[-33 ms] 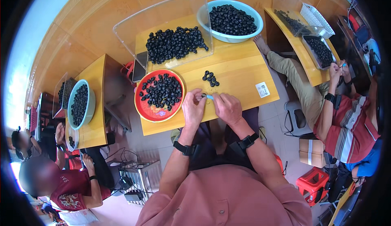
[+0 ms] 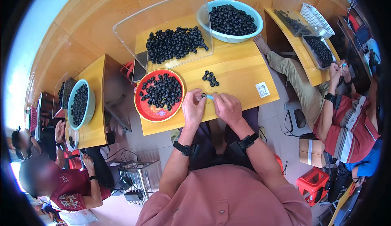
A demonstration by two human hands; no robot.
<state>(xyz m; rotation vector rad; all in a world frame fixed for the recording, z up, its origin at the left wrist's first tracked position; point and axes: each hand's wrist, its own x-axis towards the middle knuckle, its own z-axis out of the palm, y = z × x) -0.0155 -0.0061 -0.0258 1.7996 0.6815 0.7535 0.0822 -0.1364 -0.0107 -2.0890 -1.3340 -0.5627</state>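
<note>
Over the front edge of the yellow wooden table [image 2: 244,69], my two hands meet at the fingertips. My left hand [image 2: 193,109] pinches a small black ring-shaped part [image 2: 203,96], mostly hidden by the fingers. My right hand [image 2: 228,108] closes on a small tool with a light-blue handle [image 2: 209,97], its end against the black part. Just beyond lies a small cluster of black ring-shaped parts [image 2: 211,78]. Left of my left hand, a round red tray [image 2: 147,114] holds many more of them.
A clear plastic bin [image 2: 163,6] lies tipped, black parts spilling from it. A light-blue basin [image 2: 232,38] full of parts stands at the back, and a white label [image 2: 262,89] sits at right. People work at tables on both sides; a red stool [image 2: 311,185] stands at right.
</note>
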